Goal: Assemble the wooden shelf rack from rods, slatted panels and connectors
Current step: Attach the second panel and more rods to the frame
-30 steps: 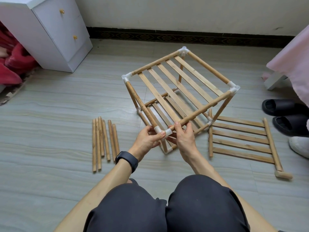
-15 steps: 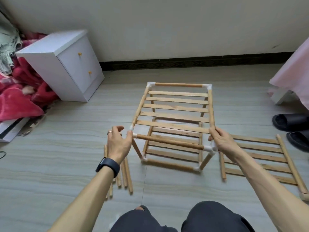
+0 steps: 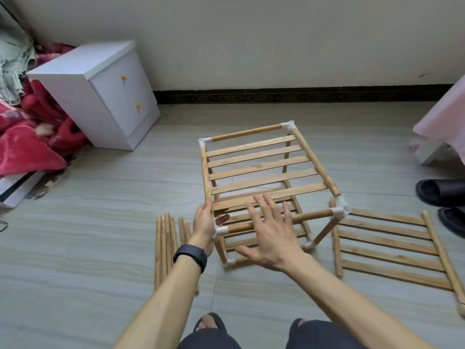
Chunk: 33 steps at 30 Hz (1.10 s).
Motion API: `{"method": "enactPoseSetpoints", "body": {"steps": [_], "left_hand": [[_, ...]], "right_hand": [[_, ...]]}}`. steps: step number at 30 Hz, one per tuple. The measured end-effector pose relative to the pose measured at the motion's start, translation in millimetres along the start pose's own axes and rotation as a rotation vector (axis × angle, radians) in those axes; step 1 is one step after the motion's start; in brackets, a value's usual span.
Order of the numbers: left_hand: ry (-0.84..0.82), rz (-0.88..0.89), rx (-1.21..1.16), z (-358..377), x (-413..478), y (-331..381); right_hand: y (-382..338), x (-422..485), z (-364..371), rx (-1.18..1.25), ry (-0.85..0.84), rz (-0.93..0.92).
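right hand (image 3: 271, 235) released rack (image 3: 261, 167) — two-tiered, slatted; left hand (image 3: 205, 224) grips

I count one assembled rack (image 3: 315, 161), one loose slatted panel (image 3: 439, 248), about six loose rods (image 3: 163, 248), two black slippers (image 3: 437, 192), one white cabinet (image 3: 113, 96)

1. Far ahead you face a plain cream wall (image 3: 251, 41), with a dark patterned baseboard (image 3: 302, 95) along its foot.
2. Below you spreads a floor (image 3: 88, 235) of pale grey tiles with a wood-like grain, and the light on it is soft and even.
3. At far left you have a white cabinet (image 3: 108, 96) with two drawers, each with a small gold knob.
4. Left of it you see a heaped red blanket (image 3: 27, 137), with a pale green lace cloth (image 3: 12, 71) above it and a flat white box (image 3: 15, 187) nearer.
5. At your right a pink cloth (image 3: 445, 117) hangs, with black slippers (image 3: 437, 192) on the floor nearer than it.
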State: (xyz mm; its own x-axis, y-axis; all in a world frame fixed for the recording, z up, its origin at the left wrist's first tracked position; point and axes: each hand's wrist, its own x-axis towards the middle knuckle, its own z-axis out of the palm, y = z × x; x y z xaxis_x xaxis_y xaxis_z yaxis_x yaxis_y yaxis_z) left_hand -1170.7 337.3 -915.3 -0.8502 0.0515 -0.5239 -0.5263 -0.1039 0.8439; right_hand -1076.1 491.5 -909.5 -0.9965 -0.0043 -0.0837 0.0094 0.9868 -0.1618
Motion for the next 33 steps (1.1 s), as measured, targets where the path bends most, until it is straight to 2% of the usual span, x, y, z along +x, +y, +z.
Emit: {"method": "enactPoseSetpoints", "body": {"steps": [3,6,11,18,21,27,31,33], "left_hand": [[-0.050,-0.013,-0.088,-5.1,2.5,-6.6],[-0.074,-0.005,-0.050,-16.3,3.4,-11.7],[-0.091,-0.002,-0.032,-22.5,3.4,-17.5],[-0.067,0.032,-0.058,-19.7,5.9,-23.7],[0.026,0.114,0.036,-12.7,7.7,-25.7],[0.255,0.277,0.386,9.4,5.5,-34.7],[0.255,0.295,0.438,3.5,9.3,-34.2],[0.245,0.315,0.447,1.6,6.6,-36.9]], "right_hand": [[-18.4,28.8,3.5,-0.094,-0.050,-0.063],[-32.9,50.3,3.2,-0.129,-0.064,-0.094],[-31.6,57.5,6.5,-0.097,0.079,-0.125],[-33.5,57.2,4.4,-0.087,0.087,-0.111],[-35.0,58.6,3.3,-0.085,0.075,-0.109],[-36.3,56.7,1.9,-0.064,0.059,-0.095],[-29.4,57.3,-4.4,-0.054,-0.031,-0.116],[-21.8,53.5,-4.8,-0.085,-0.054,-0.071]]}}
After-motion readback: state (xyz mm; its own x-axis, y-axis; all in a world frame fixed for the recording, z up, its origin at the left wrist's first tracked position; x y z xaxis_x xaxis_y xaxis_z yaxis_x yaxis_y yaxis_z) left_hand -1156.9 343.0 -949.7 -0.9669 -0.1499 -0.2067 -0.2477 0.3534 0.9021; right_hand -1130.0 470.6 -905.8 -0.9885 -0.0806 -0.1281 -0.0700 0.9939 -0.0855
